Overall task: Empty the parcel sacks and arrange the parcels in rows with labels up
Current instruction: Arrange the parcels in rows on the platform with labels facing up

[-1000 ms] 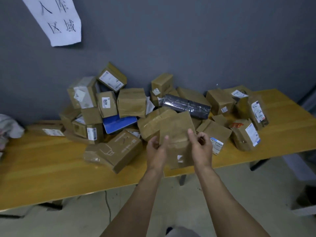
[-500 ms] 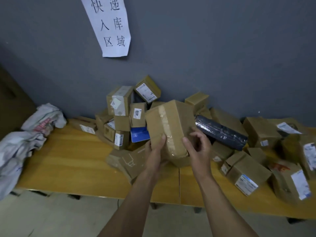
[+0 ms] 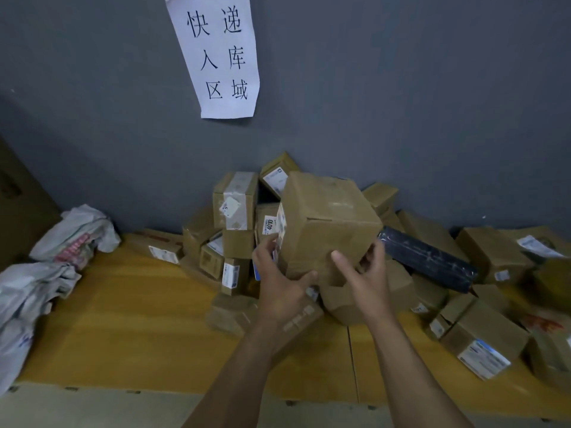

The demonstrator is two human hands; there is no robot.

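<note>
Now higher, cardboard box gripped between left hand and right hand, label seemingly facing left.

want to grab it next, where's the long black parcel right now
In the head view the long black parcel lies right of centre in the pile, just right of the raised brown box, beside the right hand.

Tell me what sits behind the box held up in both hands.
Behind the held box, the parcel pile lies against the grey wall: a box labelled 4010 peeks out left, a black wrapped parcel right. The pile's middle is covered.
</note>
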